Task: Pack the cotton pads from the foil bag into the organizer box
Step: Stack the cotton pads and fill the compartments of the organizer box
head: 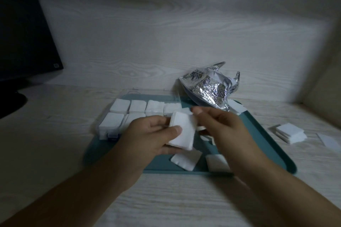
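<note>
- The left hand [151, 134] pinches a stack of cotton pads [182, 131], thumb on top; the right hand [221, 127] is beside it with fingers curled, and whether it holds anything I cannot tell.
- Just behind, the organizer box [136, 114] on the teal tray [258, 134] looks mostly filled.
- Loose pads [185, 159] lie on the tray, more pads [290, 132] on the desk [55, 134]; the foil bag [210, 86] sits behind.
- Likely step: squaring the stack; next, seating it in an unfilled compartment.

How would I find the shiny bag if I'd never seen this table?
Start at the teal tray in the middle of the pale wooden desk and look to its far right corner. The foil bag sits there, just behind the right hand and to the right of the organizer box. It is the only crinkled, silvery thing; everything around it is flat and white.
</note>
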